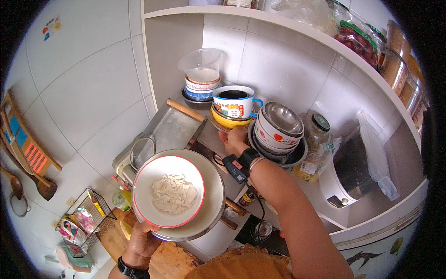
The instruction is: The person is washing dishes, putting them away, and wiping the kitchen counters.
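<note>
My left hand [143, 242] grips the near edge of a wide, pale enamel basin [213, 205]. A white bowl with a red rim [143, 188] rests in the basin, my thumb close to its edge. Flat, pale, torn-looking pieces [174, 193] cover the bowl's bottom. My right hand [234, 140] reaches to the shelf, just below a yellow bowl [231, 122] and the light-coloured edge under it. Its fingers are partly hidden, so a grip there cannot be made out. On the yellow bowl stands a white enamel mug with a blue handle [230, 104].
Stacked steel and enamel bowls [278, 129] stand right of my right wrist, beside a lidded glass jar [318, 125]. A hand-cranked metal machine [167, 129] is at the left. Below are a wooden board [170, 258] and a wire basket [85, 223]. An upper shelf edge [299, 26] curves overhead.
</note>
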Demonstrator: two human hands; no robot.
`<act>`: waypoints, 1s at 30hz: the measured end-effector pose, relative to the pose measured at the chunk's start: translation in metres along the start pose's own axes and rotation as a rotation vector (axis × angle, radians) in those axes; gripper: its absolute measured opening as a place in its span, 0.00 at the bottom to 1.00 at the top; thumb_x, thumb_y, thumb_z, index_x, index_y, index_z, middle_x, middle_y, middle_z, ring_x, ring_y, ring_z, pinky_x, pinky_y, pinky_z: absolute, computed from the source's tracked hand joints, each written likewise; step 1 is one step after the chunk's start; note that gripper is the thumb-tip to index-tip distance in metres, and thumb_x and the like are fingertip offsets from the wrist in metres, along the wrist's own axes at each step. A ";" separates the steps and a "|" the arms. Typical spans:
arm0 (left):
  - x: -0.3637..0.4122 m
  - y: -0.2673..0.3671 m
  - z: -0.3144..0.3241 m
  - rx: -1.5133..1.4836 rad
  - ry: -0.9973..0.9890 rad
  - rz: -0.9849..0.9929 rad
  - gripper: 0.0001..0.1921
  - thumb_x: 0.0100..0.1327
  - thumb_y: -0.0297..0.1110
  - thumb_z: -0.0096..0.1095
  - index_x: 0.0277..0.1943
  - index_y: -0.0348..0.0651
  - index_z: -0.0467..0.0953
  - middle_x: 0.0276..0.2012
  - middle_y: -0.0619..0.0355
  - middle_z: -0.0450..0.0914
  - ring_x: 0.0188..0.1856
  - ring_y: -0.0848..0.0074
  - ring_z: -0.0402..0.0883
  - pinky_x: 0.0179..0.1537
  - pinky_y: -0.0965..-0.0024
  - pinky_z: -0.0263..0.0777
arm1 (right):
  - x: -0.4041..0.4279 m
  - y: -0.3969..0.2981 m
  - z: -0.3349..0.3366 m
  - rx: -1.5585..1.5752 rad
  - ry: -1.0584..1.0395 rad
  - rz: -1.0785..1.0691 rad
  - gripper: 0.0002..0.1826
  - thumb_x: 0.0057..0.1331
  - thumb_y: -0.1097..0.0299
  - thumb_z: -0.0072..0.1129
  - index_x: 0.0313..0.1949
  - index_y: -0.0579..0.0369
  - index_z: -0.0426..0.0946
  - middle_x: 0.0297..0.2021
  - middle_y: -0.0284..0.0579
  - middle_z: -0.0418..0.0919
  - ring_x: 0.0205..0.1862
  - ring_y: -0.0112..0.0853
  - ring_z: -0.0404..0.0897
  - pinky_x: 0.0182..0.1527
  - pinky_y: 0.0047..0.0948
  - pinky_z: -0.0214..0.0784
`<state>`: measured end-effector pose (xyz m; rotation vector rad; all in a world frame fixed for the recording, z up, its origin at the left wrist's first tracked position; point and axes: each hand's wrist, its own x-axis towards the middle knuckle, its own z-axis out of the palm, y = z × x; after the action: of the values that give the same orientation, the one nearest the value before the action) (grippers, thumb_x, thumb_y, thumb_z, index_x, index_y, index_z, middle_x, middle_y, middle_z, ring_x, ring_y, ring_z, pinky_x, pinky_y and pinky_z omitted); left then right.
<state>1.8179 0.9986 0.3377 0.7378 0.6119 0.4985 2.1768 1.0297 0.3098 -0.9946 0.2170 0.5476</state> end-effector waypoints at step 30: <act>0.007 -0.007 0.000 0.026 0.007 0.018 0.27 0.45 0.24 0.53 0.53 0.34 0.63 0.46 0.52 0.73 0.44 0.65 0.76 0.43 0.62 0.73 | -0.062 -0.038 0.027 0.008 -0.526 0.026 0.12 0.67 0.69 0.35 0.47 0.62 0.61 0.40 0.48 0.70 0.36 0.33 0.75 0.39 0.30 0.77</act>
<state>1.8237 0.9986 0.3304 0.7668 0.6195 0.5110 2.1429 1.0153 0.3776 -0.8093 -0.2364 0.8097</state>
